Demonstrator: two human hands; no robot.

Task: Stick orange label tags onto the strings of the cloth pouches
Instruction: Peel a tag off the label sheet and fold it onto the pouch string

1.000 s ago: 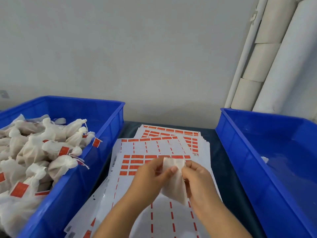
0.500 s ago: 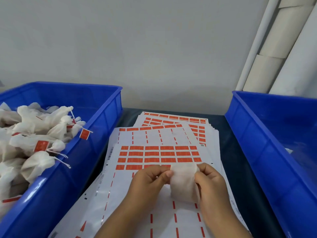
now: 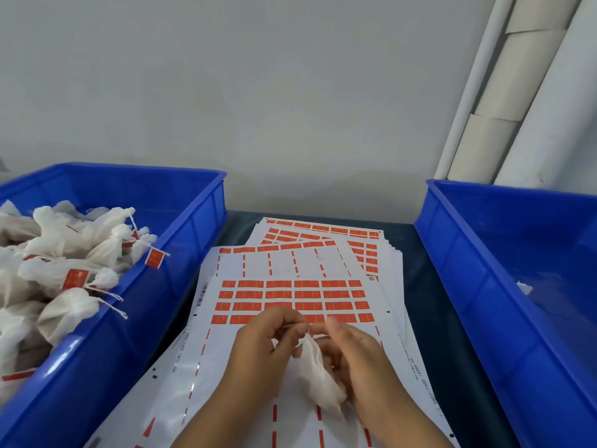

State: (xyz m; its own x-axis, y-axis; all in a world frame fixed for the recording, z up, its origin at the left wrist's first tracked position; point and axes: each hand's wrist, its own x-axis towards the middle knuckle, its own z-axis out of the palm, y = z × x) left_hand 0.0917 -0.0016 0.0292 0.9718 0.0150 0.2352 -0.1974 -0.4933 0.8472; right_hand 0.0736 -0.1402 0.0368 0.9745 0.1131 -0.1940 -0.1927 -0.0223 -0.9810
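Note:
A small white cloth pouch hangs between my hands over the label sheets. My left hand pinches the pouch's string near its neck. My right hand curls round the pouch from the right, its index finger reaching toward the left fingertips. Rows of orange label tags sit on the top white sheet just beyond my fingers. The string itself is thin and mostly hidden.
A blue bin on the left holds several tagged white pouches. A second blue bin on the right shows one small white scrap. More label sheets fan out behind. Cardboard tubes lean at the back right.
The pouch has gone from being stretched flat between both hands to hanging bunched in my right hand, with my left fingers now pinching at its neck. The view tilted slightly.

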